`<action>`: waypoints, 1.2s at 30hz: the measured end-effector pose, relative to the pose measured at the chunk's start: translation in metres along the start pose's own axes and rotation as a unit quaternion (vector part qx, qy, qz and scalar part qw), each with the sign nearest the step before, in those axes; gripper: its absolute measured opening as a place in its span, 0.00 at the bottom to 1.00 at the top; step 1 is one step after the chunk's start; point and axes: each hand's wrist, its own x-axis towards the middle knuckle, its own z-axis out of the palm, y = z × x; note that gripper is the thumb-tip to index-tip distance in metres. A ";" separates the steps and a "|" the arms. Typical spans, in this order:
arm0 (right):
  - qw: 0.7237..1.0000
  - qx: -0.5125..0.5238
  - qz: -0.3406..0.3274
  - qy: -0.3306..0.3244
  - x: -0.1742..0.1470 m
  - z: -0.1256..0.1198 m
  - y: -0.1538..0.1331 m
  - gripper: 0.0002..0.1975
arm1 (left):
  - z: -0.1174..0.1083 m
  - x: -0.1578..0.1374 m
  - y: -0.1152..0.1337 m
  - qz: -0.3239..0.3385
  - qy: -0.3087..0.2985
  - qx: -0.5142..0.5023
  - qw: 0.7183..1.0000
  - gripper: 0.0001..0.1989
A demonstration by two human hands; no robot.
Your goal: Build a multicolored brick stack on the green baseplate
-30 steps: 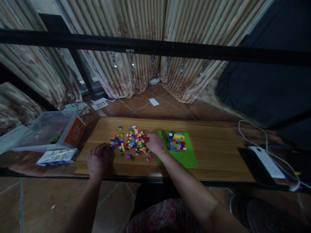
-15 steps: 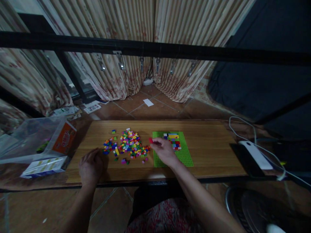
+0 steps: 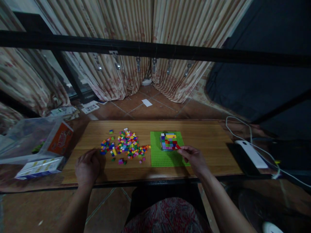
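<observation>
Between the thumb and fingertips of my right hand [image 3: 193, 157] is a red toy brick [image 3: 178, 147], held at the right front corner of a block of coloured bricks [image 3: 168, 141]. Whether it touches the block I cannot tell. That block stands on a green baseplate [image 3: 160, 160]. Left of the plate lies a heap of loose toy bricks [image 3: 128, 144], with a smaller cluster [image 3: 107, 146] beside it. My left hand [image 3: 87, 166] rests on the table near this cluster, its fingers curled and their tips hidden.
The wooden table [image 3: 211, 145] carries a black flat object [image 3: 243, 158] and a white device [image 3: 251, 154] with a cable at its right end. To the left are a clear plastic bin [image 3: 29, 129] and a white box [image 3: 39, 168]. A black rail [image 3: 170, 50] crosses above.
My right hand has moved right with the red brick, from the baseplate's left edge to the brick block's right side. The left hand has stayed resting at the table's left.
</observation>
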 end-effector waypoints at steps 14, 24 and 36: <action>0.997 -0.017 -0.058 0.052 0.022 -0.004 0.005 0.16 | 0.001 -0.002 -0.001 0.007 0.014 -0.005 1.000 0.17; 0.925 -0.308 -0.223 -0.020 0.023 0.001 0.003 0.12 | -0.002 0.000 0.001 0.009 0.003 -0.011 1.000 0.18; 0.849 -0.477 -0.224 -0.039 0.031 -0.001 -0.015 0.09 | -0.001 -0.001 0.000 0.004 0.002 -0.009 1.000 0.17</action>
